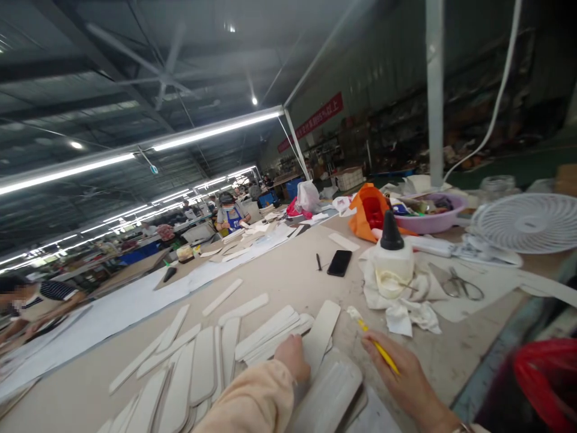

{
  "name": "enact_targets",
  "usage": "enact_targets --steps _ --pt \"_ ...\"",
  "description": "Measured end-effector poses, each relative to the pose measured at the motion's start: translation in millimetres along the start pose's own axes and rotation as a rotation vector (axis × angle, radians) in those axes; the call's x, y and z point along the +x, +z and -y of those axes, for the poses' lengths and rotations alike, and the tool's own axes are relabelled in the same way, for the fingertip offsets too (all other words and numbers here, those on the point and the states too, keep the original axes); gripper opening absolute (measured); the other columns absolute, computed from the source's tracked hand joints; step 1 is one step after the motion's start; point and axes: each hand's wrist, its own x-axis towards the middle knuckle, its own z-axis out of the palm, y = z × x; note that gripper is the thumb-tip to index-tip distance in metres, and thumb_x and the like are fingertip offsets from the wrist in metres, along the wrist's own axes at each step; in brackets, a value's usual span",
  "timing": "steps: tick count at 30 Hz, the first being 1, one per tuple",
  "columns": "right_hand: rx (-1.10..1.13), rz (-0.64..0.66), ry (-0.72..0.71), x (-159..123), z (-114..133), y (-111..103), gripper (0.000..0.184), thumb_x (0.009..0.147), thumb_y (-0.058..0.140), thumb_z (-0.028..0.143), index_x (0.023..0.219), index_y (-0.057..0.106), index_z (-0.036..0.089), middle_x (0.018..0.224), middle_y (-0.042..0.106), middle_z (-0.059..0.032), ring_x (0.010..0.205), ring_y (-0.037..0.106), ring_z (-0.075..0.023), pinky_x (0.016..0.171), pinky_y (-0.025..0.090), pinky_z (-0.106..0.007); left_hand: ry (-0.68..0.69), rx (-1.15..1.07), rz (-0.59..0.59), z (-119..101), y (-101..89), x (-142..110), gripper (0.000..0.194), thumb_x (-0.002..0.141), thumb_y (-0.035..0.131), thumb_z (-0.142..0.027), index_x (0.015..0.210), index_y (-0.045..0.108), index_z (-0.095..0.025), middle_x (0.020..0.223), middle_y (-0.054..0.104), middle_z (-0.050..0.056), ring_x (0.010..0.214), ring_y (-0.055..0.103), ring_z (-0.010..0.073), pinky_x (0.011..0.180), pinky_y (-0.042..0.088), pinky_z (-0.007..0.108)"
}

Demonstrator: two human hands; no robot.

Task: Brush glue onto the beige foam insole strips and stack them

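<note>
My right hand [401, 367] is closed around a brush with a yellow handle [383, 352]; its whitish tip points up and left, above the table. My left hand [293, 358] has its fingers curled at the left edge of an off-white, round-ended strip [321, 334] and grips it. Below that strip, a wider, glossy pale panel [331, 391] rests on other pieces near the table's front. To the left of my left hand lie a fanned stack of similar strips [270, 331] and several loose, overlapping ones [202, 367].
Right of the brush stands a white bottle with a black nozzle [392, 252] on crumpled cloth. Scissors [460, 285], a phone [339, 263], a white fan [532, 222], an orange bag [369, 210] and a purple basin [433, 213] are nearby. Co-workers [232, 213] sit farther off.
</note>
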Motion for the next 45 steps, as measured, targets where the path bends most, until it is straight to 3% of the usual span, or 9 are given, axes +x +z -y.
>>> enact_targets --steps 4,9,13,17,24,28,32,39,45 --pt "0.003 -0.008 -0.016 0 -1 1 0.019 0.093 0.054 0.031 0.099 0.069 0.021 0.094 0.074 -0.0077 0.086 0.073 -0.0224 0.077 0.062 -0.031 0.014 -0.029 -0.047 -1 4.7 3 0.040 0.073 0.061 -0.034 0.108 0.058 -0.015 0.113 0.064 0.015 0.105 0.062 0.0303 0.087 0.047 0.037" --pt "-0.015 -0.009 -0.034 0 -1 1 0.019 0.093 0.054 0.030 0.100 0.069 0.019 0.095 0.074 -0.0087 0.087 0.072 -0.0220 0.078 0.061 -0.031 0.029 -0.075 -0.052 -7 9.9 8 0.064 0.058 0.077 -0.042 0.111 0.056 -0.013 0.117 0.061 0.017 0.107 0.060 0.0333 0.089 0.046 0.040" --pt "-0.015 -0.015 -0.057 1 -5 1 0.018 0.092 0.056 0.029 0.102 0.068 0.020 0.096 0.074 -0.0078 0.088 0.072 -0.0208 0.079 0.060 -0.031 0.055 -0.161 -0.040 -7 5.1 20 0.043 0.072 0.074 -0.038 0.105 0.059 -0.013 0.109 0.063 0.011 0.102 0.060 0.0249 0.089 0.047 0.042" --pt "0.013 -0.072 -0.056 2 -14 -1 0.018 0.092 0.057 0.027 0.106 0.067 0.022 0.099 0.074 -0.0063 0.091 0.071 -0.0205 0.082 0.059 -0.031 0.120 -0.344 -0.049 2 -17.3 25 0.025 0.088 0.058 -0.039 0.091 0.061 -0.015 0.091 0.063 0.003 0.084 0.060 0.0160 0.079 0.050 0.036" --pt "0.128 -0.101 0.253 10 -3 -5 0.018 0.093 0.053 0.036 0.102 0.060 0.023 0.113 0.069 -0.0085 0.104 0.066 -0.0235 0.090 0.053 -0.039 0.233 -0.795 0.002 29 -46.2 -33 0.028 0.077 0.059 -0.046 0.077 0.052 -0.018 0.069 0.052 -0.004 0.065 0.049 0.0111 0.059 0.039 0.023" --pt "0.344 -0.095 0.396 13 10 -2 0.024 0.088 0.059 0.043 0.099 0.052 0.024 0.120 0.066 -0.0103 0.104 0.066 -0.0236 0.085 0.055 -0.038 0.221 -0.950 0.083 37 -36.2 -72 0.033 0.072 0.063 -0.049 0.073 0.052 -0.018 0.066 0.050 -0.004 0.060 0.045 0.0095 0.054 0.035 0.022" --pt "0.502 -0.058 0.459 10 18 1 0.032 0.081 0.067 0.044 0.094 0.046 0.025 0.105 0.070 -0.0079 0.088 0.069 -0.0214 0.076 0.056 -0.035 0.148 -1.044 0.126 43 -18.1 -92 0.032 0.067 0.070 -0.044 0.070 0.055 -0.016 0.062 0.051 -0.004 0.058 0.043 0.0085 0.053 0.033 0.022" --pt "0.255 0.005 0.451 -1 19 14 0.033 0.075 0.073 0.045 0.088 0.051 0.023 0.089 0.069 -0.0032 0.078 0.067 -0.0200 0.073 0.053 -0.034 0.037 -1.157 0.146 76 6.1 -112 0.051 0.062 0.071 -0.046 0.102 0.065 -0.014 0.081 0.061 0.002 0.071 0.054 0.0121 0.064 0.041 0.024" --pt "0.119 0.141 0.323 -10 21 30 0.026 0.080 0.068 0.043 0.087 0.052 0.023 0.082 0.066 -0.0008 0.071 0.064 -0.0175 0.065 0.049 -0.028 -0.082 -1.012 0.094 92 31.3 -126 0.043 0.064 0.070 -0.041 0.097 0.062 -0.014 0.063 0.056 -0.003 0.056 0.049 0.0114 0.055 0.038 0.025"
